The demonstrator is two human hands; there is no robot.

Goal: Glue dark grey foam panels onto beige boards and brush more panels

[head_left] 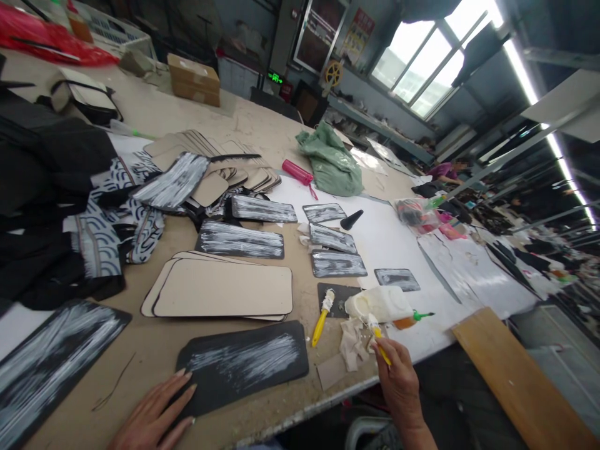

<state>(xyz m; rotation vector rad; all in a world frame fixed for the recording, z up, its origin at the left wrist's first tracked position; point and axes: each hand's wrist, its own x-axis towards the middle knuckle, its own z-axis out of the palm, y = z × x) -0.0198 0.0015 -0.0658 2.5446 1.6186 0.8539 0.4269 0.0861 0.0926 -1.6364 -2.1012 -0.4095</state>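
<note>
My right hand (398, 378) grips a yellow-handled brush (382, 350), its bristles at the mouth of a white plastic container (382, 304) lying on the table. My left hand (157, 415) has its fingers spread, the fingertips on the left end of a black panel (248, 365) that carries white streaks. A second yellow brush (321, 322), its bristles caked white, rests on a small dark piece (344, 300). Behind the black panel lies a stack of beige rounded panels (225, 287). Crumpled beige scraps (351, 344) are beside the container.
More streaked panels (241, 239) lie across the table (255, 134). Black and wave-patterned fabric (100, 231) is heaped at left. Farther back are a green bag (330, 159), a pink roll (297, 172) and a cardboard box (194, 79). A wooden board (520, 375) is at right.
</note>
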